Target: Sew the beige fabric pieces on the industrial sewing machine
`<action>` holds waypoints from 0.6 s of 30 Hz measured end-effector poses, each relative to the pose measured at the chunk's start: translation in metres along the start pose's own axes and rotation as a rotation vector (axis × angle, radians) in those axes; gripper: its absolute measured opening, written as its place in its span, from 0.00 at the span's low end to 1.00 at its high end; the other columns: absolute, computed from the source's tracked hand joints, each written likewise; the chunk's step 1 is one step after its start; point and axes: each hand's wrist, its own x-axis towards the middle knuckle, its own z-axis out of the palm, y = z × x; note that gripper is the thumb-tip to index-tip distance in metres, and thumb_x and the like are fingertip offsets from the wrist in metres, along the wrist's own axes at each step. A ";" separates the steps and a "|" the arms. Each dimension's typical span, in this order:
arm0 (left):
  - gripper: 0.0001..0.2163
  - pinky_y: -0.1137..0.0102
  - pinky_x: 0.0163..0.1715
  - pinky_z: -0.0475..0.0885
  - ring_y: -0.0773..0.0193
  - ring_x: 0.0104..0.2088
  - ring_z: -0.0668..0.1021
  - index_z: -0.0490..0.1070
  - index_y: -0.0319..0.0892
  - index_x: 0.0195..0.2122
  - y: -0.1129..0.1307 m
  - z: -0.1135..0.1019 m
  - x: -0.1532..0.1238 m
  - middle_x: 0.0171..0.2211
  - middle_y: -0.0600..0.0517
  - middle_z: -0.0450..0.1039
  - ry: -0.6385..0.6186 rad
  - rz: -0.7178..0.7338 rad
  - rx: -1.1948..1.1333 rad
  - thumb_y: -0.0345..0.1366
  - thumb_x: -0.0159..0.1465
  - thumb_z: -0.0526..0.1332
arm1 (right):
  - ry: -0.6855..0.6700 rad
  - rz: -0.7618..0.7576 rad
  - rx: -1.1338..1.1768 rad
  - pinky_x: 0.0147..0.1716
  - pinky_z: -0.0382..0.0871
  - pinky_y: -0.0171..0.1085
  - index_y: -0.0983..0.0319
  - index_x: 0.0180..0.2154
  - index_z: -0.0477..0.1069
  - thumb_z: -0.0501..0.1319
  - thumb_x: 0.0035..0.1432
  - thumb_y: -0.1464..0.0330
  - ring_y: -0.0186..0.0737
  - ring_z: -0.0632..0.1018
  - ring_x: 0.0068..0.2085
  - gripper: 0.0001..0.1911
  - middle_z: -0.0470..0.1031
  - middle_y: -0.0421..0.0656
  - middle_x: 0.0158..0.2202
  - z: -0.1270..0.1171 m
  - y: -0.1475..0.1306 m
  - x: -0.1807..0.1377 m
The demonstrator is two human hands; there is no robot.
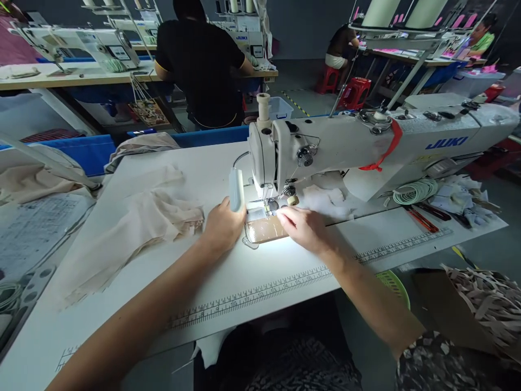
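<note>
Ruler strip (260, 296), left hand (223, 225) near lamp (236, 190), fabric pile (142, 222) beside

Cannot make out the grip of right hand (303, 228) on the cloth (264, 232), pinching or merely pressing, with fingertips lost in glare. Cannot see the fingers of left hand (222, 225) either, curled under the palm. Cannot trace the cloth's edges, washed out by the lamp (236, 190). Cannot pick out the needle (too thin, too bright there). Cannot read the ruler (260, 296) figures, nor the print on the sheet (36, 228), cropped at the left edge. Cropped at top: cones (382, 11). Cropped at right: strips (488, 304).
</note>
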 end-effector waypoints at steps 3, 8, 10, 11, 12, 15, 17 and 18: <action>0.11 0.64 0.30 0.67 0.56 0.28 0.75 0.73 0.44 0.33 -0.008 -0.009 -0.002 0.30 0.47 0.73 -0.065 -0.161 -0.155 0.37 0.70 0.54 | -0.103 0.033 0.074 0.36 0.64 0.35 0.60 0.39 0.81 0.57 0.72 0.71 0.37 0.78 0.37 0.13 0.82 0.45 0.40 0.003 -0.017 -0.001; 0.15 0.67 0.29 0.66 0.62 0.23 0.73 0.69 0.45 0.23 -0.015 -0.029 -0.016 0.21 0.53 0.72 -0.173 -0.242 -0.616 0.45 0.65 0.55 | -0.157 0.120 0.050 0.35 0.67 0.36 0.57 0.37 0.78 0.66 0.68 0.60 0.39 0.76 0.37 0.09 0.79 0.43 0.40 0.011 -0.047 0.003; 0.16 0.68 0.30 0.70 0.62 0.24 0.76 0.73 0.45 0.26 -0.012 -0.037 -0.027 0.22 0.53 0.75 -0.185 -0.264 -0.812 0.49 0.64 0.57 | -0.146 0.148 0.045 0.34 0.66 0.36 0.58 0.38 0.78 0.67 0.66 0.57 0.39 0.76 0.36 0.11 0.78 0.44 0.39 0.018 -0.059 0.008; 0.16 0.68 0.31 0.71 0.61 0.26 0.77 0.74 0.45 0.27 -0.011 -0.040 -0.032 0.23 0.53 0.76 -0.171 -0.272 -0.872 0.51 0.63 0.58 | -0.137 0.167 0.045 0.33 0.66 0.36 0.59 0.38 0.77 0.67 0.66 0.58 0.39 0.76 0.35 0.11 0.78 0.44 0.39 0.022 -0.064 0.011; 0.16 0.68 0.31 0.72 0.60 0.27 0.78 0.75 0.45 0.28 -0.009 -0.043 -0.038 0.24 0.52 0.77 -0.142 -0.280 -0.908 0.52 0.62 0.60 | -0.123 0.180 0.047 0.33 0.65 0.36 0.59 0.37 0.77 0.66 0.66 0.60 0.39 0.76 0.35 0.09 0.78 0.43 0.38 0.025 -0.068 0.014; 0.18 0.69 0.29 0.72 0.60 0.29 0.78 0.73 0.45 0.29 -0.006 -0.048 -0.053 0.27 0.51 0.77 -0.034 -0.338 -0.955 0.55 0.61 0.61 | -0.073 0.150 0.138 0.33 0.64 0.34 0.59 0.36 0.76 0.62 0.69 0.68 0.37 0.77 0.34 0.07 0.78 0.41 0.34 0.030 -0.070 0.017; 0.20 0.69 0.26 0.70 0.62 0.26 0.75 0.71 0.45 0.30 -0.008 -0.048 -0.063 0.25 0.53 0.73 0.009 -0.416 -1.007 0.58 0.61 0.60 | -0.073 0.094 0.284 0.33 0.65 0.32 0.59 0.39 0.76 0.60 0.69 0.72 0.35 0.77 0.33 0.06 0.78 0.38 0.32 0.028 -0.064 0.014; 0.20 0.70 0.24 0.68 0.63 0.23 0.72 0.69 0.46 0.30 -0.011 -0.047 -0.068 0.22 0.55 0.70 -0.005 -0.449 -1.036 0.59 0.62 0.59 | -0.081 0.067 0.350 0.33 0.66 0.32 0.59 0.41 0.76 0.60 0.69 0.73 0.34 0.77 0.32 0.06 0.78 0.37 0.31 0.026 -0.059 0.012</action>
